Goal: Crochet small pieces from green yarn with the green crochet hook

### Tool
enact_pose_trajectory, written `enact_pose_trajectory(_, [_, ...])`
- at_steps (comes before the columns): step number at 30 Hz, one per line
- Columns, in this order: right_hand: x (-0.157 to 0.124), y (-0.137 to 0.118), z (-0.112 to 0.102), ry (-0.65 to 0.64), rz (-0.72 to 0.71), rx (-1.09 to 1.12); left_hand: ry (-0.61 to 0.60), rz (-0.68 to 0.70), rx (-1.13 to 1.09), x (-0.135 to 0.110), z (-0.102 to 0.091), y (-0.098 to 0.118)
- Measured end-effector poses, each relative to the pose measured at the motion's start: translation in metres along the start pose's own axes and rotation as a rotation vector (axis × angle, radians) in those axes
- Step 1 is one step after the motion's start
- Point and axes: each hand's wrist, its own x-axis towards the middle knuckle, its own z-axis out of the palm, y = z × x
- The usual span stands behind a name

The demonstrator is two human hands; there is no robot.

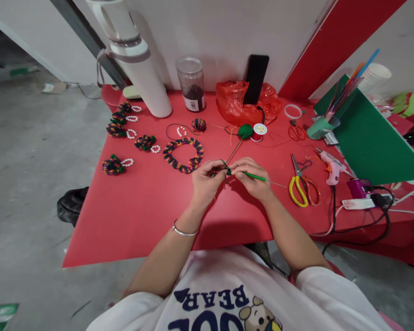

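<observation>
Over the red table (pixel 138 230), my left hand (pixel 210 178) pinches a small piece of dark green crochet work (pixel 228 171). My right hand (pixel 251 177) grips a crochet hook with a green handle (pixel 255 176), its tip at the green piece and partly hidden by fingers. Green yarn runs up from my hands to a green yarn ball (pixel 245 131). Beside that ball stands a spool of red thread (pixel 259 131). Left of my hands lies a multicoloured crocheted ring (pixel 169 158). A small multicoloured yarn ball (pixel 198 124) rests behind the ring.
Several crocheted pieces with white bead loops (pixel 113 164) lie at left. A white flask (pixel 148 82), a clear jar (pixel 192 87) and a phone (pixel 257 79) on a red plastic bag (pixel 227 103) line the back. Yellow-and-red-handled scissors (pixel 297 184), a glue gun (pixel 332 166) and a power strip (pixel 362 203) lie right.
</observation>
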Motion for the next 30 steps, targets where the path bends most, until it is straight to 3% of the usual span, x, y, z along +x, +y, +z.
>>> enact_pose_trajectory(6, [-0.002,0.000,0.006,0.029,0.000,-0.004,0.002,0.131,0.095,0.001,-0.003,-0.008])
enact_pose_trajectory(13, [-0.006,0.007,0.012,0.057,0.125,0.053,0.013,0.098,0.043,0.001,-0.002,-0.012])
enact_pose_trajectory(22, [-0.009,0.009,0.011,0.001,0.220,0.179,0.045,0.097,-0.001,0.002,-0.002,-0.013])
enact_pose_trajectory(30, [-0.009,0.010,0.007,-0.088,0.289,0.219,0.041,0.193,0.083,0.002,-0.002,-0.011])
